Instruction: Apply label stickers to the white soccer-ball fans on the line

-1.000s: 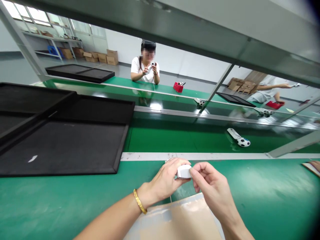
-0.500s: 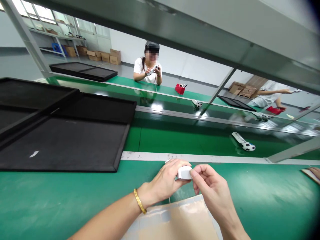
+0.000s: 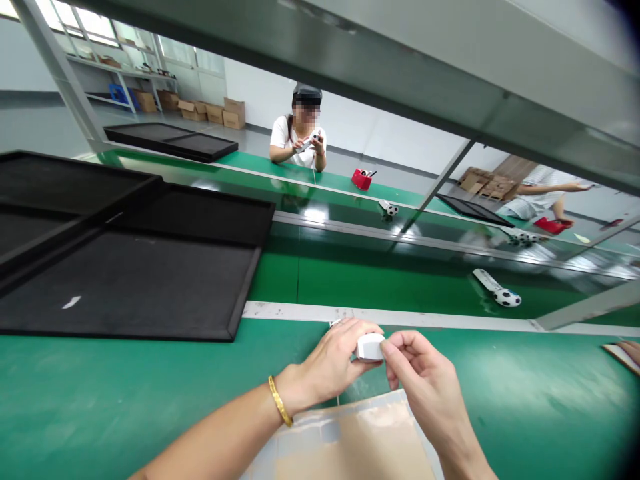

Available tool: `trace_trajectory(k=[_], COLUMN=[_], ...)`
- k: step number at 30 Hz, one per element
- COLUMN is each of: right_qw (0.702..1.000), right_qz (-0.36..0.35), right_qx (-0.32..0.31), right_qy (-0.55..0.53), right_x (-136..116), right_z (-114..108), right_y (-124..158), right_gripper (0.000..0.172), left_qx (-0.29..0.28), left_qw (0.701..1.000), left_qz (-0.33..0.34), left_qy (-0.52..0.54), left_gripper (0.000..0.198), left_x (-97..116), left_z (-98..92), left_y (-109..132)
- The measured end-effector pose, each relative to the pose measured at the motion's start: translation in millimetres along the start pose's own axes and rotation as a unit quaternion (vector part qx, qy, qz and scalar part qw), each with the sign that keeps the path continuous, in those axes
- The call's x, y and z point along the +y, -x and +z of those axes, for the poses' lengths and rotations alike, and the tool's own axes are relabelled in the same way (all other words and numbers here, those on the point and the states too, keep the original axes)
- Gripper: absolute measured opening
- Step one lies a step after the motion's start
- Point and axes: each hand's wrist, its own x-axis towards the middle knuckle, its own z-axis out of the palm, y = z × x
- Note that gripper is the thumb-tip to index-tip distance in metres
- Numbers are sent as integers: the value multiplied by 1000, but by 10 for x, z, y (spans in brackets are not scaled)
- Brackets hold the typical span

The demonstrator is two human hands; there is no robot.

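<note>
My left hand point(image 3: 333, 360), with a gold bracelet point(image 3: 280, 401) on its wrist, is wrapped round a white plastic part point(image 3: 371, 347). The blank, rounded end of this part faces me, and the rest is hidden under my fingers. At the right edge of that end, my right hand point(image 3: 423, 367) has thumb and forefinger pinched together. Whatever lies between those fingertips is too small to make out. Both hands are just above the green worktop point(image 3: 125, 400). Below them lies a tan sheet with a taped, greyish border point(image 3: 370, 440).
Black trays point(image 3: 190, 280) stand at the left. A white piece with a football-patterned end point(image 3: 506, 297) lies on the green belt point(image 3: 350, 273). Opposite, a person point(image 3: 300, 133) handles a similar piece beside a red box point(image 3: 362, 179). A metal beam point(image 3: 350, 60) crosses overhead.
The football-patterned piece and a belt seam have shifted right. On the far belt, a similar piece has moved slightly left. My hands keep nearly the same hold and position.
</note>
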Motion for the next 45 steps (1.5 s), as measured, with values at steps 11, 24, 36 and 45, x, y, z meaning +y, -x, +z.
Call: trace_trajectory(k=[11,24,36,45], right_qw=[1000,1000,1000,1000], right_qz=[-1,0,5,5], right_qx=[2,-15,4,9], right_qy=[-6,1,-7,-6], right_x=[14,71,-4,11], right_z=[-6,-51,0,7], right_y=[4,-32,5,9], right_gripper=[27,26,28,26], left_qx=[4,-2,-1,-3], left_qw=[1000,1000,1000,1000], left_qz=[7,1,-2,-4], left_qy=[-6,-10,-4,-4], left_gripper=[29,25,25,24], left_x=[0,36,4,16], left_z=[-3,-23,-8,-15], left_y=[6,-12,-3,-1])
